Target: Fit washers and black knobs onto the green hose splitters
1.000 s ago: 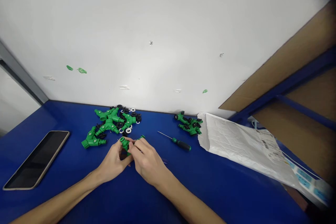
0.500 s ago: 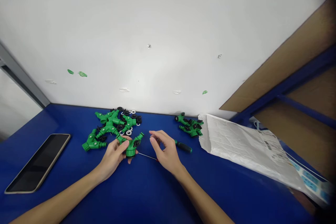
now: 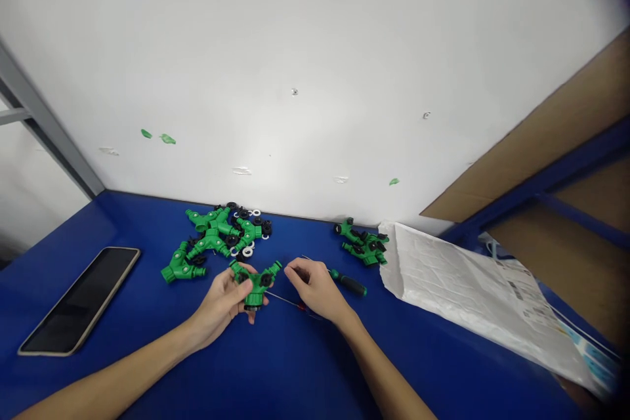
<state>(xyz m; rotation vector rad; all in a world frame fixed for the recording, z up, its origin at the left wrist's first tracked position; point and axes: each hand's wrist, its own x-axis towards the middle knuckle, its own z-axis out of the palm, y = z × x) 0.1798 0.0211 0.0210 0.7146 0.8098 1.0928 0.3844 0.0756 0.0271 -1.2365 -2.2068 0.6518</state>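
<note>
Your left hand (image 3: 221, 303) is curled palm-up around a green plastic Y hose connector (image 3: 254, 282), holding it from below with the fingers wrapped along its body. The connector sits at about 1 o'clock from that palm, its stem pointing toward 6 o'clock and its two arms splaying to roughly 10 and 2. Your right hand (image 3: 315, 290) is at the connector's 3 o'clock, half-curled and narrow, with nothing visible in it; its fingertips (image 3: 290, 269) are just beside the 2 o'clock arm, not touching. The left hand is the nearer one. Beneath the right hand lies a thin red-marked tool (image 3: 300, 306), and a green-and-black screwdriver (image 3: 348, 283) lies at its 2 o'clock. Farther out on the blue tabletop (image 3: 295, 367), more connectors (image 3: 209, 236) and white washers (image 3: 247, 251) lie at 11 o'clock.
</note>
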